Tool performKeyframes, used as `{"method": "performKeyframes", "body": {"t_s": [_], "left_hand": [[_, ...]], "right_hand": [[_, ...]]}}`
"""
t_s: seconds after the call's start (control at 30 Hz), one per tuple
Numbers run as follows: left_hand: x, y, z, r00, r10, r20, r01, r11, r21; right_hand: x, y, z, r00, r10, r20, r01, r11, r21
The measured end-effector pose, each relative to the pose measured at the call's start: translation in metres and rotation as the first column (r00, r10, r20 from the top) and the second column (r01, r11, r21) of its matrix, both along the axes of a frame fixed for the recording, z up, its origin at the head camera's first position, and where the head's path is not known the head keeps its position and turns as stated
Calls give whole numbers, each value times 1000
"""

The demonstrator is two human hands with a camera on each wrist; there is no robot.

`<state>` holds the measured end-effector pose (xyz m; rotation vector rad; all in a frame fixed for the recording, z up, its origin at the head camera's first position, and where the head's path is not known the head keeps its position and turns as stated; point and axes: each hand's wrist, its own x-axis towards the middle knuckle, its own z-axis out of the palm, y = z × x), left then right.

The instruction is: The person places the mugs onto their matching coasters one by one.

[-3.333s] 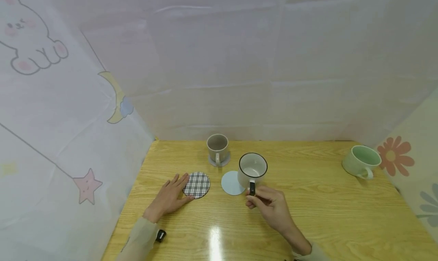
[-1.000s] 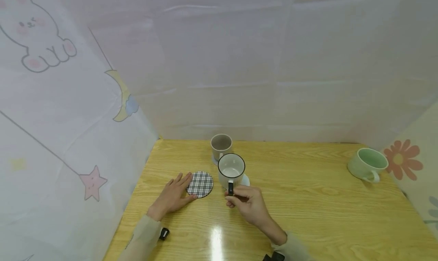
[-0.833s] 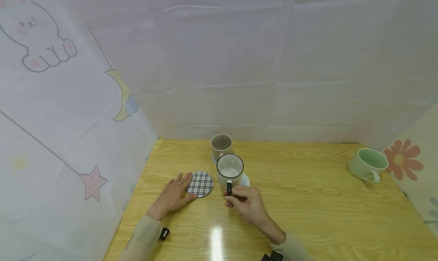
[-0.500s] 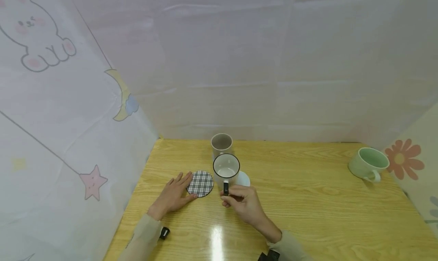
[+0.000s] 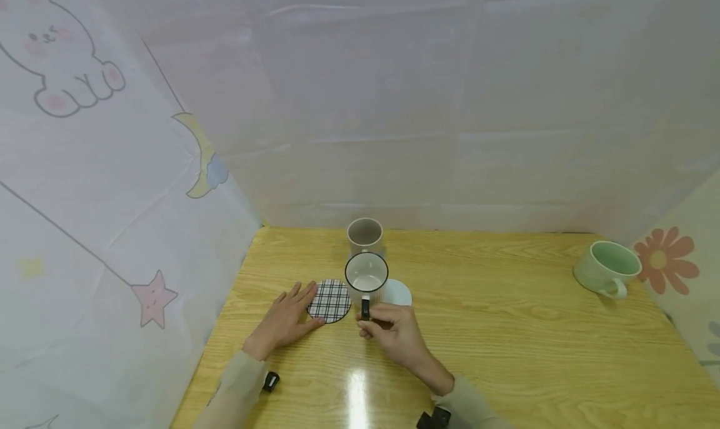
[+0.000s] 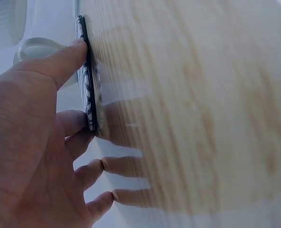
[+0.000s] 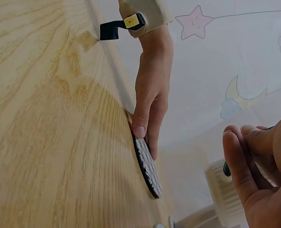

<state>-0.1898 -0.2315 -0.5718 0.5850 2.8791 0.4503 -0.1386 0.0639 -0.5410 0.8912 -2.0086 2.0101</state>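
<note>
In the head view, my right hand (image 5: 395, 335) pinches the black handle of a white mug (image 5: 366, 274) with a dark rim. The right wrist view shows the mug's ribbed side (image 7: 223, 194) beyond the fingers; it looks raised above the table. My left hand (image 5: 281, 321) lies spread on the table, thumb and forefinger touching the edge of a round plaid coaster (image 5: 332, 301). In the left wrist view that coaster (image 6: 86, 76) is seen edge-on, the other fingertips resting on the tabletop. A pale blue coaster (image 5: 399, 292) lies right of the mug, partly covered by it.
Behind the white mug stands a grey-brown mug (image 5: 365, 232), its coaster mostly hidden. A green mug (image 5: 607, 266) is far right on the wooden table (image 5: 506, 341). Printed cloth (image 5: 394, 104) encloses the back and sides.
My right hand has carried the white mug leftward, from the pale blue coaster's right side toward the plaid coaster, uncovering more of the blue one. The left hand stays at the plaid coaster.
</note>
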Motion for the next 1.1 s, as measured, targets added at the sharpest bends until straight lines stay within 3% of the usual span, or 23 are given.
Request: {"method": "performKeyframes", "body": {"t_s": [0.57,1.1], "left_hand": [[-1,5,0,1000,0,-12,0,1000,-5],[1,1,-1,999,-3,-35,3,1000,-10]], "right_hand": [[-8,-14,-13,999,21,35,-20,1000,-6],[-11,-32,-21,1000,10,-18,-10,1000,21]]}}
